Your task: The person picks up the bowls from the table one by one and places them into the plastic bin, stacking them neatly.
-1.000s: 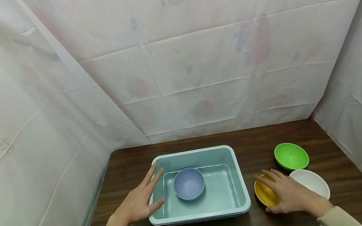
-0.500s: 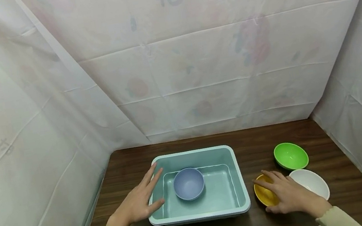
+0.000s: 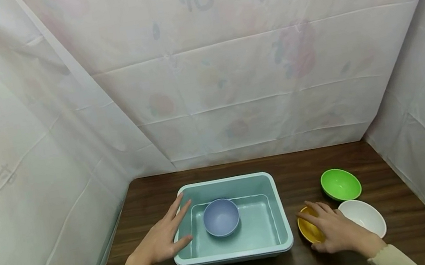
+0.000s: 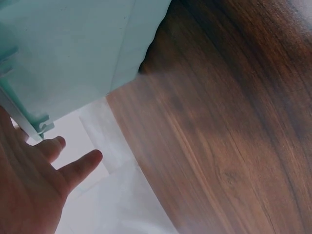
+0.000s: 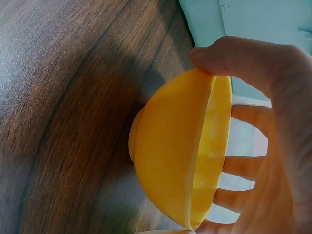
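Observation:
In the head view a pale blue-green plastic basin [image 3: 256, 233] stands on the table with a lavender bowl [image 3: 221, 217] inside. My left hand [image 3: 159, 241] is over the basin's left rim, fingers spread; the left wrist view shows this hand [image 4: 29, 180] beside the rim and the basin's outer wall [image 4: 73, 48]. To the right of the basin, my right hand [image 3: 338, 229] grips a yellow bowl [image 3: 309, 227] across its rim. In the right wrist view the thumb [image 5: 229, 56] touches one side of the yellow bowl [image 5: 170, 146], and the other fingers reach its opposite side.
A green bowl [image 3: 340, 184] and a white bowl [image 3: 365, 217] sit at the right of the dark wood table [image 3: 295, 165]; the white one is partly behind my right hand. Pale patterned sheets [image 3: 245, 74] enclose the table at the back and both sides.
Both hands stay almost still, and the bowls and basin keep their places. The head view has shifted very slightly, so everything sits a little lower in it.

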`<state>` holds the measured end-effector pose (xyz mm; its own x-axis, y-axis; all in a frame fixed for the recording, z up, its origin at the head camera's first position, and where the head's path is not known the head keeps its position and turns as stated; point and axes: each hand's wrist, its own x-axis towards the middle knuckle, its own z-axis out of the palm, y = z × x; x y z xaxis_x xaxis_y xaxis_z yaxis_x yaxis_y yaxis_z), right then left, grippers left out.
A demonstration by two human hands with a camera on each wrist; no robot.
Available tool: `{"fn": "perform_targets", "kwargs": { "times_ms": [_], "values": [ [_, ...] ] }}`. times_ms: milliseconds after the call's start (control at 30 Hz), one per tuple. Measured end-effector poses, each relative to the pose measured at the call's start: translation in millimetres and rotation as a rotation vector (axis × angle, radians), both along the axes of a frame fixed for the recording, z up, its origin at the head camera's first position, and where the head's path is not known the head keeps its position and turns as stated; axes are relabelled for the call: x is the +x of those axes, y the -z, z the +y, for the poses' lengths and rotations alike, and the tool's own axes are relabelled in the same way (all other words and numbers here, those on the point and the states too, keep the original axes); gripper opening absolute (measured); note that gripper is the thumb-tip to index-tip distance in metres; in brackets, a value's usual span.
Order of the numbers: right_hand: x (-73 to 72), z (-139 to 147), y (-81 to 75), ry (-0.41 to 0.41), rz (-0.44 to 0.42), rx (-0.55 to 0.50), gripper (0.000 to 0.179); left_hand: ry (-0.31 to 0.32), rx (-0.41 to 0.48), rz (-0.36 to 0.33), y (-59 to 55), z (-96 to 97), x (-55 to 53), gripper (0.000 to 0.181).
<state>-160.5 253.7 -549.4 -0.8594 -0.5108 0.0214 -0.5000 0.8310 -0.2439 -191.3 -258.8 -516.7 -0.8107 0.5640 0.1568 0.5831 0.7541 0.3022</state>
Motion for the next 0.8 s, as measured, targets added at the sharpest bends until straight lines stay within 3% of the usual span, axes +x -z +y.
{"fn": "perform_targets", "kwargs": {
  "times_ms": [533,800],
  "values": [
    [1.9,0.5,1.7,0.002,-0.015,-0.007,0.079,0.014,-0.006,0.031,-2.1,0.8,0.0,0.083],
    [1.4,-0.1,1.1,-0.002,-0.015,-0.007,0.077,-0.017,0.006,0.011,-5.5,2.3,2.5,0.086]
  ]
}}
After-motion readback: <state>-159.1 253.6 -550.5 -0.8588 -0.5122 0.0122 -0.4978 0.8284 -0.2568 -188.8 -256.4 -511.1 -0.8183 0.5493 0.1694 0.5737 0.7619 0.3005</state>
